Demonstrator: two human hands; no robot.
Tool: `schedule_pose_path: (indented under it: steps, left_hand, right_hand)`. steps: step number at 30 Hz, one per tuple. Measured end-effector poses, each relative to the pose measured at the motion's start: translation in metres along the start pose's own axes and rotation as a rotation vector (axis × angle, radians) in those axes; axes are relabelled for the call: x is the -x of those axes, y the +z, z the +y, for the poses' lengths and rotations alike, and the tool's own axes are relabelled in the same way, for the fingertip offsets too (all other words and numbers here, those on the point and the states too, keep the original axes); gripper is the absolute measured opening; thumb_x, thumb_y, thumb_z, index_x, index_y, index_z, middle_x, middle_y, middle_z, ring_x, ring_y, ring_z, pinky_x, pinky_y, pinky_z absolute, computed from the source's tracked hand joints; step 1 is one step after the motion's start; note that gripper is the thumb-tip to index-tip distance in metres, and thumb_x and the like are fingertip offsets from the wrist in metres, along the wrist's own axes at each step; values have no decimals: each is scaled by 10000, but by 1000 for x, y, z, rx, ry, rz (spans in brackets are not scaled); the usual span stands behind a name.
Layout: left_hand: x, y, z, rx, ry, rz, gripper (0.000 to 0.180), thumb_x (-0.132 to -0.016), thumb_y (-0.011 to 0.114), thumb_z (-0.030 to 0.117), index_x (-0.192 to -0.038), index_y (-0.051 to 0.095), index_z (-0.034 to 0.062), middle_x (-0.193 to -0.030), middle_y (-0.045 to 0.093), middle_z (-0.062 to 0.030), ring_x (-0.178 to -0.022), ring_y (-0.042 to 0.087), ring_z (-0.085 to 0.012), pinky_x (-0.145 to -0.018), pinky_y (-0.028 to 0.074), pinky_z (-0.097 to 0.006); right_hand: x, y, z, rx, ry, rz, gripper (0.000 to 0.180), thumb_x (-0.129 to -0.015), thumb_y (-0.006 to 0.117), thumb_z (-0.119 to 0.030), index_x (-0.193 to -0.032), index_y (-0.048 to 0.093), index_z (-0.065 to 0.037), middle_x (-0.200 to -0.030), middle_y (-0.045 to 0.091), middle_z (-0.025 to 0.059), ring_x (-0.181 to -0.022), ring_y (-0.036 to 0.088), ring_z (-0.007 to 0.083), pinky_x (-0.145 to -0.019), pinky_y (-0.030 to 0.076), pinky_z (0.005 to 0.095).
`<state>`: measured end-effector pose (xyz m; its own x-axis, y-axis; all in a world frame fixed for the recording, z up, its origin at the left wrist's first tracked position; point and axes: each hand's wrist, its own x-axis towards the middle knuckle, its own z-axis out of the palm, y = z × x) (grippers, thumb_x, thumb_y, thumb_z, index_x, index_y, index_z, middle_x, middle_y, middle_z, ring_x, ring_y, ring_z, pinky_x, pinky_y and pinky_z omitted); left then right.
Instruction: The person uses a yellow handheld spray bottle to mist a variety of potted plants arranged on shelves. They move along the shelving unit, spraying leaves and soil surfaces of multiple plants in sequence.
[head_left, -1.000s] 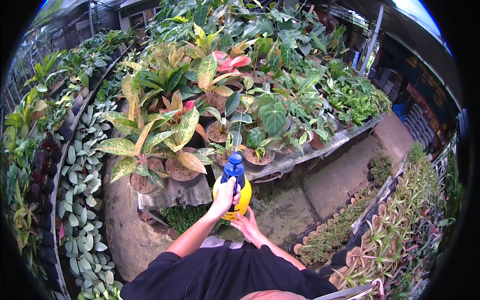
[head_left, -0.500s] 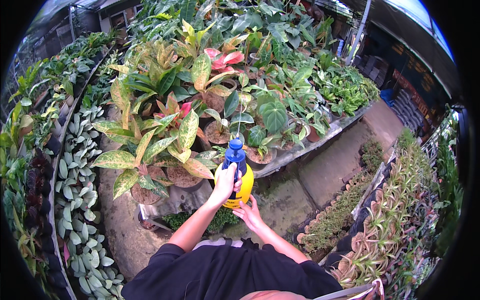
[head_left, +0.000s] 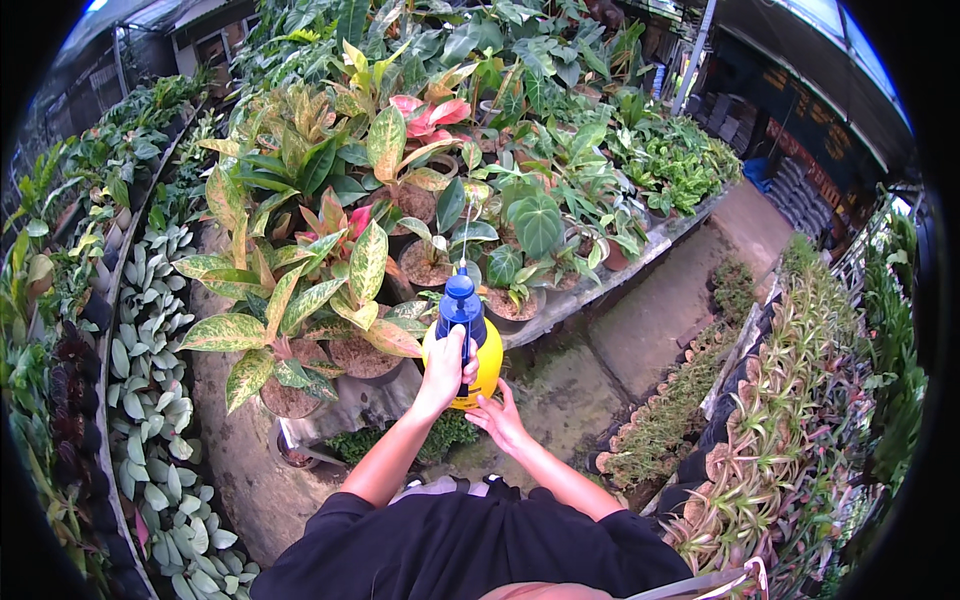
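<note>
In front of me is a pump spray bottle with a yellow body and a blue top, angled away toward the potted plants. My left hand wraps round its blue neck and handle. Against the lower right of the yellow body, my right hand supports it with its fingers. From the nozzle a thin bright line runs up toward the leaves. Just beyond the bottle stand a small potted plant and one with large heart-shaped leaves. Speckled yellow-green leaves spread to the left.
A grey bench carries many crowded pots, including a plant with pink leaves. A bed of silvery leaves runs along the left. Striped plants line the right. A concrete path passes between.
The view has shifted slightly, so the bench and plants sit a little further left. Both hands keep their hold on the spray bottle.
</note>
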<state>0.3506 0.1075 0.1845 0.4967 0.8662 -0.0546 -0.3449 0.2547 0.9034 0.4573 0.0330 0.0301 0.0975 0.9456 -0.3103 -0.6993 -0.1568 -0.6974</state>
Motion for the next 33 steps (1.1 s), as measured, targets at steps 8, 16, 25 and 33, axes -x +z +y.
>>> schedule_pose_path:
  steps: [8,16,25,33]
  left_hand:
    - [-5,2,38,-100,205,10,359,-900,273,335,-695,403,72,-449,346,20,-365,320,-73,-377,274,-209]
    - [-10,-10,21,-93,95,72,352,-894,293,344,-695,402,75,-459,346,18,-368,312,-76,-385,278,-216]
    - [-23,-18,14,-65,121,50,369,-900,277,336,-682,400,64,-457,347,18,-372,312,-77,-387,278,-216]
    - [-46,-36,24,-50,77,77,364,-893,282,344,-687,404,71,-455,342,17,-367,304,-78,-383,274,-220]
  right_hand:
    - [-33,39,-28,21,-65,-161,763,-790,578,-120,-1310,22,-172,-1130,407,148,-987,494,247,-820,436,406]
    - [-34,26,-1,-24,38,-139,736,-787,586,-130,-1295,55,-180,-1104,438,138,-965,509,235,-813,436,405]
    - [-46,23,-7,-12,3,-118,747,-781,592,-118,-1294,51,-155,-1072,459,133,-924,525,238,-799,441,403]
    - [-64,38,-3,-34,38,-43,761,-771,602,-108,-1299,56,-150,-1057,473,136,-919,532,236,-787,452,403]
